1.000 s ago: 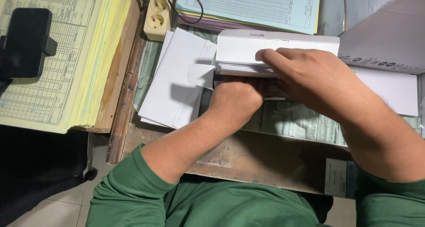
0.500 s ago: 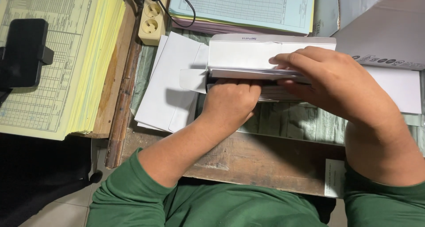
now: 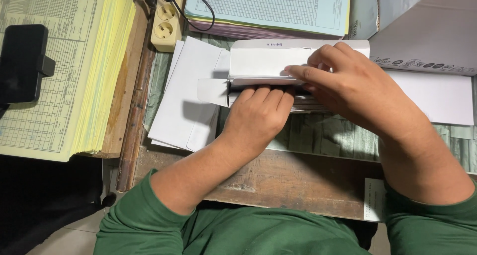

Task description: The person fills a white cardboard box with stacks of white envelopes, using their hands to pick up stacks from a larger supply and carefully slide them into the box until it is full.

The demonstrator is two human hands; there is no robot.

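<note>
Surface: worn wooden desk (image 3: 278, 178) | left hand (image 3: 258, 117) clenched against stack of white paper envelopes (image 3: 278, 66) | right hand (image 3: 357, 88) grasped its top envelope | far-left corner: yellow ledger-form stack (image 3: 59, 71)

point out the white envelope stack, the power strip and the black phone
white envelope stack (image 3: 258, 61), head view, on the top envelope's face
power strip (image 3: 166, 24), head view, between its two sockets
black phone (image 3: 21, 61), head view, middle of its dark back

head view, steeply down, close over desk (image 3: 298, 180)
</note>
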